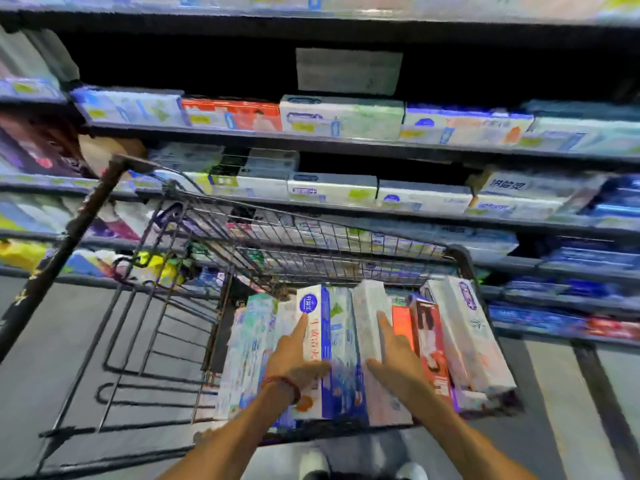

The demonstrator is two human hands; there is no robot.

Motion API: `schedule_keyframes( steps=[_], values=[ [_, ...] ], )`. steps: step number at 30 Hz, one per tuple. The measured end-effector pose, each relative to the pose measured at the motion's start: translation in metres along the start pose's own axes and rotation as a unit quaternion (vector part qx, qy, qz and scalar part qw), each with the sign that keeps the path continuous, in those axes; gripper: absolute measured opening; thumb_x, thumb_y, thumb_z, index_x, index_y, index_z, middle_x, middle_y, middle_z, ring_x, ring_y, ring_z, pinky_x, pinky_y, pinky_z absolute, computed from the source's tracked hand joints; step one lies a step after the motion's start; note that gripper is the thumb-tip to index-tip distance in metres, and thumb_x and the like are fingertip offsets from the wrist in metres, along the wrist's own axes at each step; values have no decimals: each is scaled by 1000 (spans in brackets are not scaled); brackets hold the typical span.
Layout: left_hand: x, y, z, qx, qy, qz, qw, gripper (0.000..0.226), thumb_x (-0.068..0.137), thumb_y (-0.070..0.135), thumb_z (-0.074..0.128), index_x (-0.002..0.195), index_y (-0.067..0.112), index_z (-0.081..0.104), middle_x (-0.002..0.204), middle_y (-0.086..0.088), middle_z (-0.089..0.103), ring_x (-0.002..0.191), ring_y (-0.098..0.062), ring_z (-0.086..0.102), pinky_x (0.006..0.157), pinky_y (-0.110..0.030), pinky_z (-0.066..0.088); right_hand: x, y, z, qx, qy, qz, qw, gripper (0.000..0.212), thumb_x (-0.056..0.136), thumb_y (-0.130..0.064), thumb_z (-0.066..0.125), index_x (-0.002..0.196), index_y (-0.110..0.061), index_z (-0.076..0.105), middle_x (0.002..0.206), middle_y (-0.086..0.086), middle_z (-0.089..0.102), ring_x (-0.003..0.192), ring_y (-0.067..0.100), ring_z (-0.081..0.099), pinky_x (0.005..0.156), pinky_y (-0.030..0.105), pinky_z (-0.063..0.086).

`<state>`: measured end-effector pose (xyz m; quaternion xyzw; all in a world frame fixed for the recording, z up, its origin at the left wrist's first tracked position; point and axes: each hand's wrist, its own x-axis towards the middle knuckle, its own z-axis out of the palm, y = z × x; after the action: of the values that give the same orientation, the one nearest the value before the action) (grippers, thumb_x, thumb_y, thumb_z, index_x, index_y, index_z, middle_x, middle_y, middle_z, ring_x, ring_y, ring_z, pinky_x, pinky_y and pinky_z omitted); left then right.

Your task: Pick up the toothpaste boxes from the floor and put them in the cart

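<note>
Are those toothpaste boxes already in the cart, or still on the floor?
In the cart. The toothpaste boxes lie packed side by side inside its wire walls.

A dark wire shopping cart [311,251] holds a row of long cardboard toothpaste boxes [467,341]. The left hand [294,358] and right hand [394,355] rest on the middle boxes, fingers extended. Stocked store shelves [346,143] stand behind.
</note>
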<state>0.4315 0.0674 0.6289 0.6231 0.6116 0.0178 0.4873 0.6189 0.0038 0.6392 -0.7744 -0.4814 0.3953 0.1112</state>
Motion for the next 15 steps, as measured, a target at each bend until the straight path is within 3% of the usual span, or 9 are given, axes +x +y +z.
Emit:
schedule_keyframes(
  steps=[3,7,9,13,15],
  values=[
    [-2,7,5,104,-14,-4,995,98,74,43,74,149,33,11,123,-9,43,109,-29,52,92,-32,45,-2,2,2,-4,8,-4,1000,82,87,-16,54,151,-28,5,143,9,35,125,26,42,95,29,37],
    [-4,28,-2,220,-28,26,975,79,81,43,64,145,27,21,128,-10,42,108,-29,54,90,-33,47,-11,4,-11,-29,33,-37,998,73,88,-17,53,150,-24,15,135,7,37,110,18,49,83,22,36],
    [-2,44,-9,273,-8,72,959,71,82,43,61,141,22,29,126,-11,45,108,-28,53,91,-35,48,-15,9,-20,-53,60,-47,996,69,88,-16,49,149,-22,18,134,8,38,99,17,51,79,25,39],
    [-3,98,-19,334,17,202,921,70,90,40,55,148,19,22,140,-11,38,126,-27,43,100,-34,40,-32,17,-52,-161,174,-66,969,53,93,-26,46,143,-19,32,140,9,38,117,29,49,89,37,48],
    [-7,133,-18,370,45,282,884,68,91,40,53,147,19,22,139,-11,37,127,-28,40,100,-35,40,-45,20,-79,-217,231,-80,945,57,85,-23,59,139,-13,42,135,14,46,116,35,51,85,41,50]
  ],
)
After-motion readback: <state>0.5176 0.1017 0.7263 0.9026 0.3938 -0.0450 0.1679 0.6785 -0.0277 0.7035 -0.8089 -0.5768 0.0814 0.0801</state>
